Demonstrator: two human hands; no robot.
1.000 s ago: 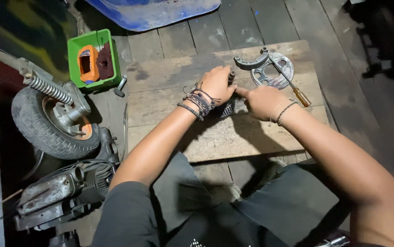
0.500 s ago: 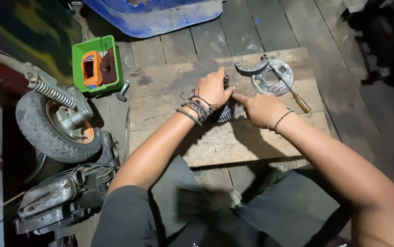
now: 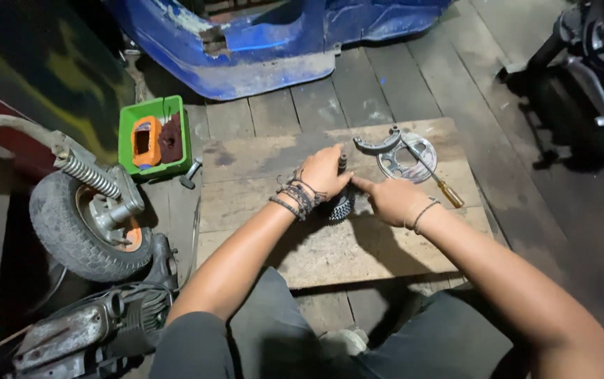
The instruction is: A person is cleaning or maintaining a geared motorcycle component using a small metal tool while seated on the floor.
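Note:
My left hand [image 3: 324, 170], with several dark bracelets on the wrist, is closed over a dark toothed gear part [image 3: 340, 205] standing on a worn wooden board [image 3: 260, 210]. My right hand [image 3: 386, 198] rests beside it, index finger stretched out and touching the same part near the left fingertips. Most of the gear is hidden under my hands. Just beyond lie a round metal plate [image 3: 407, 160], a curved brake shoe [image 3: 378, 146] and a screwdriver [image 3: 437, 179] with an amber handle.
A green tray [image 3: 153, 112] holding an orange object stands left of the board. A small wheel with spring and fork [image 3: 81, 210] and an engine block [image 3: 91, 326] lie at my left. A blue vehicle body [image 3: 281, 42] is ahead; dark machinery [image 3: 589, 63] stands right.
The view has tilted down and nearer, showing more of the blue body. Both hands stay on the gear part, shifted only slightly.

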